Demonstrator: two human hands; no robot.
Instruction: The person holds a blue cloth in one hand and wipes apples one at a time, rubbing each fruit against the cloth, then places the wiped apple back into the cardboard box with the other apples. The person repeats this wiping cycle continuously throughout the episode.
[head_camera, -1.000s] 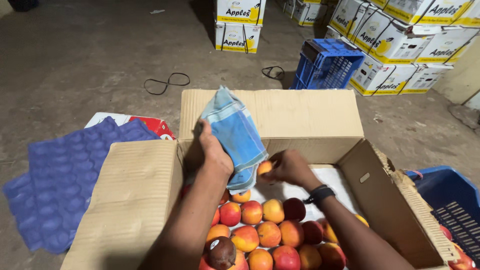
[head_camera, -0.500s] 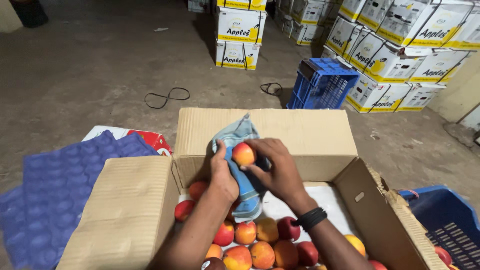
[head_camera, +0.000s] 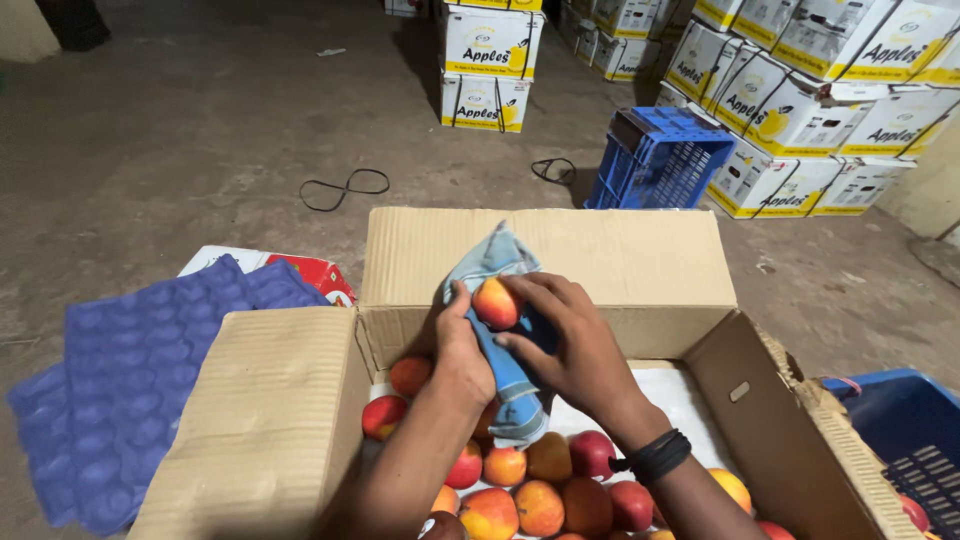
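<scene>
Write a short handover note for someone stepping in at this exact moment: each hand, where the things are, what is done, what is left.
Left hand: holds the blue cloth against the apple.
Right hand: grips the apple over the open cardboard box.
Other apples lie in the box; purple fruit trays sit left of it.
Done: one apple lifted out, in the cloth.
Left: the apples in the box are untouched.

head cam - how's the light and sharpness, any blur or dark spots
Head view: dim, uneven light; the apple, blue cloth and both hands, left hand and right hand, are lit and fairly sharp; the floor's far left corner falls into shadow; slight wide-angle bending shows at the stacked boxes; no glare.
</scene>
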